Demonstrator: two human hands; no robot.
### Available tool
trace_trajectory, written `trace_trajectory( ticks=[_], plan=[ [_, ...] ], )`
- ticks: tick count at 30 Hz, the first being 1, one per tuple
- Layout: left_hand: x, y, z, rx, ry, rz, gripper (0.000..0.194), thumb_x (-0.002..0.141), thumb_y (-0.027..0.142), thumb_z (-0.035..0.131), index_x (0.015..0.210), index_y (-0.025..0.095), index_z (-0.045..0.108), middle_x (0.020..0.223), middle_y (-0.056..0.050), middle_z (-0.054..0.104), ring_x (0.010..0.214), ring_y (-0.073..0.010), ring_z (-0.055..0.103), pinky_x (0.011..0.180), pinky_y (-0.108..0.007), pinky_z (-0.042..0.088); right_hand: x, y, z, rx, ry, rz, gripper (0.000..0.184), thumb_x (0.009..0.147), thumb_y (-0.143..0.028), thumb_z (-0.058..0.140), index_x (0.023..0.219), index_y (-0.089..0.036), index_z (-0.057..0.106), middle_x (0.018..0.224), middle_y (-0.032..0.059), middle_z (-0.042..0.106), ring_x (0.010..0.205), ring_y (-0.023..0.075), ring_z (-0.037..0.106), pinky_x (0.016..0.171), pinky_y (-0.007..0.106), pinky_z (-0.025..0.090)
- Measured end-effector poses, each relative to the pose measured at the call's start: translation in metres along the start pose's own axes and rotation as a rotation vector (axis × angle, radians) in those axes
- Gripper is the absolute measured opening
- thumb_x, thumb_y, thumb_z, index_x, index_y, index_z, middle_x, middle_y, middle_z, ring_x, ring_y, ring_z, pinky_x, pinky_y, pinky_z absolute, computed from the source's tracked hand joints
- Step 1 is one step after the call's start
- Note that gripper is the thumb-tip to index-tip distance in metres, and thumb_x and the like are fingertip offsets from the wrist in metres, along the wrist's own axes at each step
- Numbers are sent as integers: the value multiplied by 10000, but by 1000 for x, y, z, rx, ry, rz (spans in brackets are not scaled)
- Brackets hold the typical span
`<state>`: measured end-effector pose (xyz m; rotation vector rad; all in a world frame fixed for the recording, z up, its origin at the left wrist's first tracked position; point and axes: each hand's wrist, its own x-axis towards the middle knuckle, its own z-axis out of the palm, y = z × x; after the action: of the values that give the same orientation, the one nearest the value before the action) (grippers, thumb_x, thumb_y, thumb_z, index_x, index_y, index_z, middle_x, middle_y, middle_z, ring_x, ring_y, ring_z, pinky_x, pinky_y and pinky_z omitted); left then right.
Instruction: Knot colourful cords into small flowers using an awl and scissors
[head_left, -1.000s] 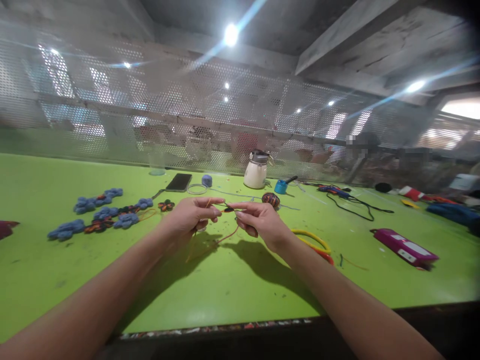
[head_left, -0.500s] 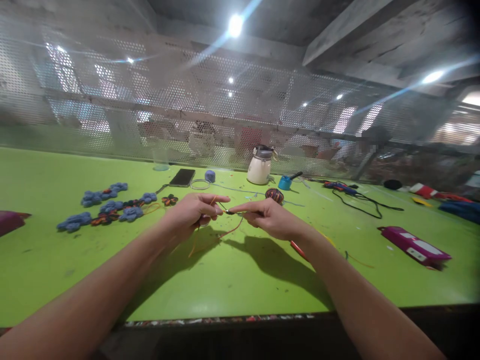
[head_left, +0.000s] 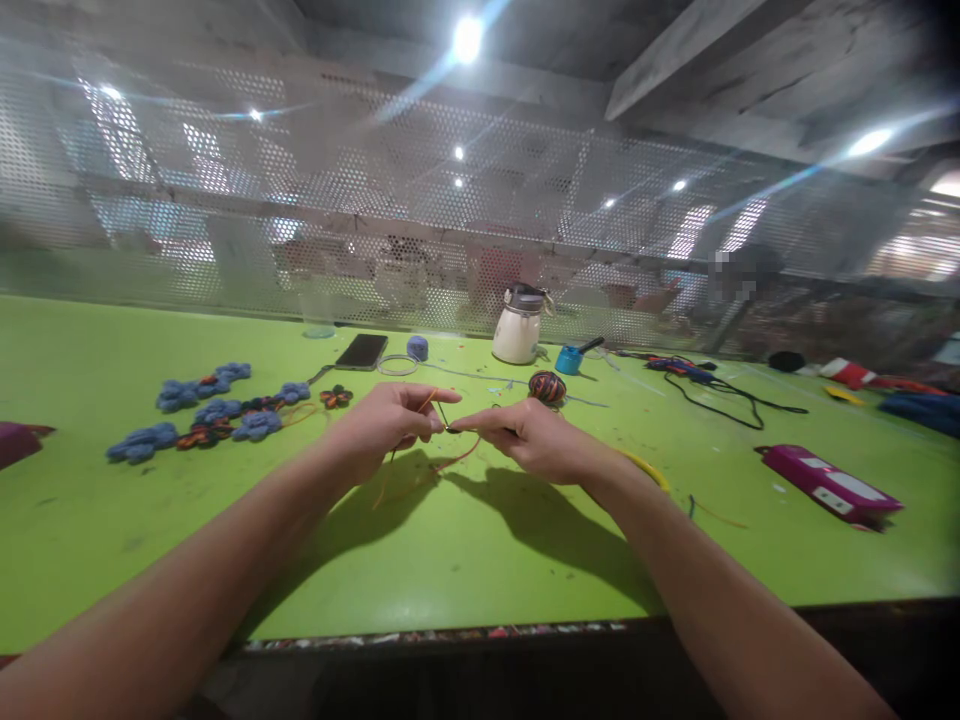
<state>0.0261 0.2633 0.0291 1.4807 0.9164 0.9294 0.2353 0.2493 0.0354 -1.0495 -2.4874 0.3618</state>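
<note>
My left hand (head_left: 386,425) is closed in a pinch on multicoloured yarn (head_left: 444,415), with a strand drawn over its raised index finger. Facing it, my right hand (head_left: 529,435) grips what looks like a crochet hook (head_left: 453,430); its thin dark tip meets the yarn at my left fingertips. Most of the hook is hidden in the palm. A loose orange-red strand hangs below the hands toward the green table (head_left: 450,580). Just beyond my right hand sits a dark multicoloured yarn ball (head_left: 547,387). Left of my left hand lies a small orange-and-black crocheted flower (head_left: 335,397).
Blue and multicoloured crocheted flowers (head_left: 257,425) lie at left. Behind are a phone (head_left: 361,351), blue yarn roll (head_left: 417,348), pale jug (head_left: 517,330) and blue pot (head_left: 569,359). To the right are a corded tool (head_left: 679,370) and a magenta box (head_left: 829,485). A perforated screen (head_left: 465,220) stands behind.
The hook tip and my right hand have shifted slightly toward the left. A red bar seen under my right wrist earlier is now hidden. The view has tilted a little.
</note>
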Motion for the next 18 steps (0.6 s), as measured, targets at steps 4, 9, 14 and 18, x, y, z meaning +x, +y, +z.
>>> trace_trajectory(
  ticks=[4, 9, 14, 18],
  plan=[
    [-1, 2, 1, 47, -13, 13, 437, 614, 89, 611, 1048, 102, 658, 609, 18, 509, 483, -79, 347, 468, -264, 174, 0, -3, 0, -10, -13, 13, 443, 837, -68, 462, 1215, -240, 614, 615, 2, 561, 534, 101, 397, 542, 230, 299],
    [-2, 2, 1, 94, -27, 19, 444, 641, 107, 609, 1084, 95, 633, 616, 20, 503, 486, -80, 340, 477, -269, 174, 0, -3, 2, -25, 0, 6, 461, 822, -54, 478, 1217, -251, 613, 558, -16, 513, 515, 98, 377, 534, 234, 271],
    [-3, 3, 3, 126, -29, 13, 448, 645, 131, 619, 1092, 96, 628, 625, 22, 498, 489, -81, 347, 476, -270, 184, 0, -3, 4, -43, 4, 9, 472, 820, -47, 475, 1216, -265, 612, 537, -26, 475, 508, 95, 364, 529, 236, 258],
    [-3, 5, 3, 140, -34, 14, 452, 643, 136, 620, 1093, 85, 626, 627, 23, 496, 495, -80, 350, 474, -266, 188, 0, -5, 4, -59, -13, 33, 487, 812, -38, 482, 1220, -272, 607, 533, -33, 455, 510, 94, 360, 526, 234, 251]
  ],
)
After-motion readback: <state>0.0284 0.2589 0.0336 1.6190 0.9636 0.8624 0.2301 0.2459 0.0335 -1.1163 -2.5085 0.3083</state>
